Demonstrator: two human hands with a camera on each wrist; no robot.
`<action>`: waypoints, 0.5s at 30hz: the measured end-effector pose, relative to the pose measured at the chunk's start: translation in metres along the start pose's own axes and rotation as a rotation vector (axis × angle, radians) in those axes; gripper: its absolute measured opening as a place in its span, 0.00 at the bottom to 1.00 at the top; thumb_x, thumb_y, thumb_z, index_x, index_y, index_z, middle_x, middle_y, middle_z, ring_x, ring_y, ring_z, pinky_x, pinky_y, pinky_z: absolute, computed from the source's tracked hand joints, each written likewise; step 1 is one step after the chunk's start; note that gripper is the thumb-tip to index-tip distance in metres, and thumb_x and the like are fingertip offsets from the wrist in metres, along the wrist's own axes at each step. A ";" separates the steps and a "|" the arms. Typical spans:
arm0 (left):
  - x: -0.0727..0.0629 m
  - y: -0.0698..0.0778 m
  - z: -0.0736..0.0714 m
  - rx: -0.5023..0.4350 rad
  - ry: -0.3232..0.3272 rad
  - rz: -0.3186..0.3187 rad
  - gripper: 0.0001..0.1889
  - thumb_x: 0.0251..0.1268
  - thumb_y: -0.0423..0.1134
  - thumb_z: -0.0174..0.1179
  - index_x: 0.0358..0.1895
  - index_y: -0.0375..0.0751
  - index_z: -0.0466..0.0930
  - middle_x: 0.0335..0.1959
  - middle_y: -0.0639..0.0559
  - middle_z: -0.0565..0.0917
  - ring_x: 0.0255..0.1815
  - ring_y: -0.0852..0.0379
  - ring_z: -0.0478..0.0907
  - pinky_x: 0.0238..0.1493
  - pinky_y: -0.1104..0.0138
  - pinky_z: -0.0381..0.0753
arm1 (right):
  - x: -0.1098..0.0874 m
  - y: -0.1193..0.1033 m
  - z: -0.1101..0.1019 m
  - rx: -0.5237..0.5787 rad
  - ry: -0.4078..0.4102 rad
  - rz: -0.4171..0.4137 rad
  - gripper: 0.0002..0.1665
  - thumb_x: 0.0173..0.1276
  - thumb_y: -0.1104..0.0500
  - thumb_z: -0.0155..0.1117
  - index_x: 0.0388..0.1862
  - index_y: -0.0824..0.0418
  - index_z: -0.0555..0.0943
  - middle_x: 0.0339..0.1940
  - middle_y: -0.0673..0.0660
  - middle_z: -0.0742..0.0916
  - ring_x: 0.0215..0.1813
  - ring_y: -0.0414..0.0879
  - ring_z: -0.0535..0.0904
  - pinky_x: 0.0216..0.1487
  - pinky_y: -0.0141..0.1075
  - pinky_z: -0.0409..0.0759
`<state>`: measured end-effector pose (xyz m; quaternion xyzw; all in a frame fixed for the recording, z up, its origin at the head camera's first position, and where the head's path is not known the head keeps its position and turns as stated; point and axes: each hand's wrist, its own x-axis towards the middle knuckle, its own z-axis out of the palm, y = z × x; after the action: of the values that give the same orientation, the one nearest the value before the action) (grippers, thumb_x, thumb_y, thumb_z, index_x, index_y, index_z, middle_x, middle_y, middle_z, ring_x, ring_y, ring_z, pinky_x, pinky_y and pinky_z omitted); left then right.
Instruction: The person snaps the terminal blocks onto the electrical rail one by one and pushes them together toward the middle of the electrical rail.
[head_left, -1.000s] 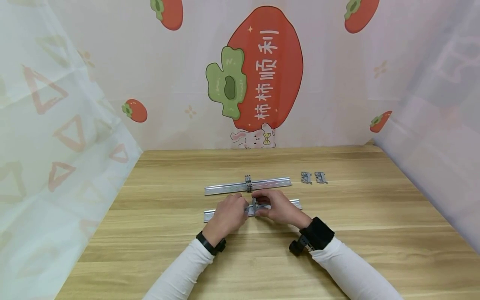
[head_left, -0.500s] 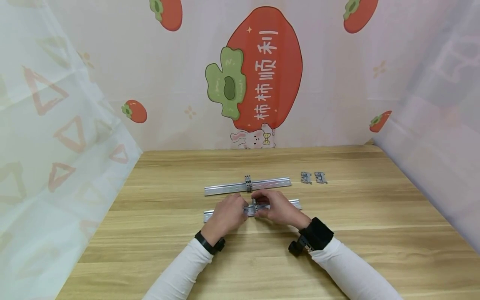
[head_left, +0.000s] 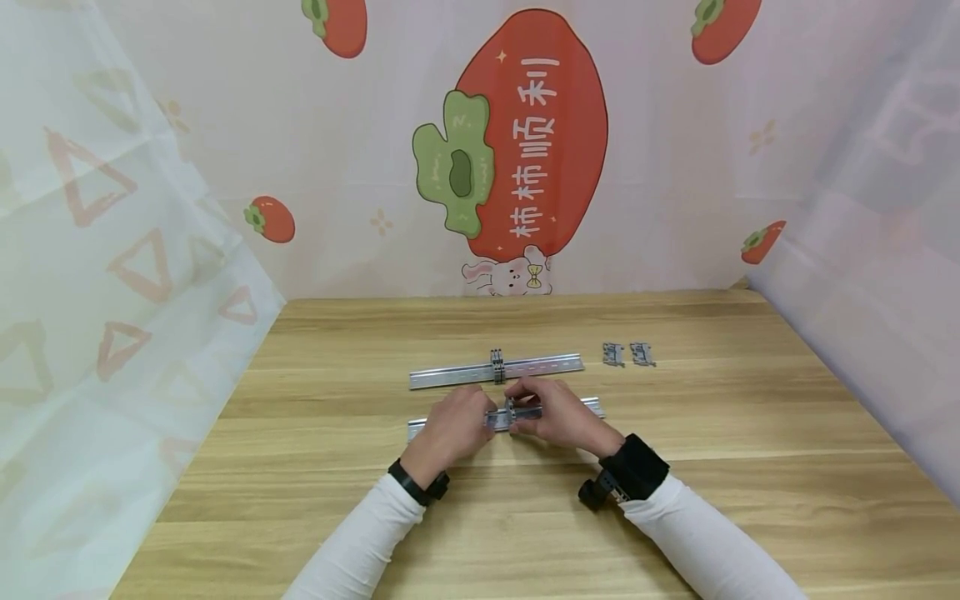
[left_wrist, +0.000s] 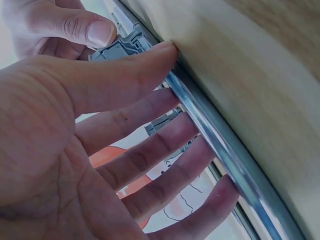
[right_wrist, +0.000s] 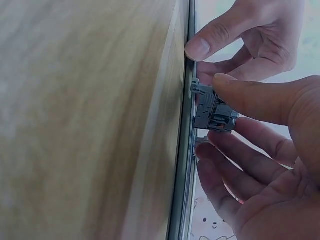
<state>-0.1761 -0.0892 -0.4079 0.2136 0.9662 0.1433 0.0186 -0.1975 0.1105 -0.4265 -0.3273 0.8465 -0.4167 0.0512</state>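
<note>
My left hand (head_left: 459, 421) grips the nearer metal DIN rail (head_left: 592, 407), its thumb along the near edge and its fingertips at the far edge. Just right of it, my right hand (head_left: 553, 414) pinches a grey terminal block (right_wrist: 215, 110) between thumb and fingers. The block's foot meets the rail's face in the right wrist view. In the left wrist view, the terminal block (left_wrist: 120, 50) shows partly behind the left thumb. Both hands cover much of the rail's middle in the head view.
Behind the hands lies a second DIN rail (head_left: 450, 377) with several terminal blocks (head_left: 497, 367) clipped side by side near its middle. Two loose terminal blocks (head_left: 627, 354) lie flat to its right. A printed curtain (head_left: 360, 150) hangs behind the wooden table (head_left: 300, 500).
Both hands stay nearly in place. In the head view the terminal block looks slightly lower against the rail than a second ago.
</note>
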 end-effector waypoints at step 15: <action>0.000 0.000 0.001 -0.001 0.016 0.002 0.05 0.55 0.34 0.74 0.34 0.40 0.89 0.29 0.53 0.77 0.30 0.57 0.72 0.26 0.64 0.74 | -0.001 -0.005 0.000 -0.128 0.026 -0.019 0.23 0.59 0.68 0.77 0.53 0.67 0.81 0.50 0.59 0.87 0.54 0.53 0.83 0.54 0.48 0.81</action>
<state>-0.1764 -0.0887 -0.4092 0.2133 0.9661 0.1452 0.0110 -0.1939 0.1090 -0.4235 -0.3325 0.8689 -0.3664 0.0154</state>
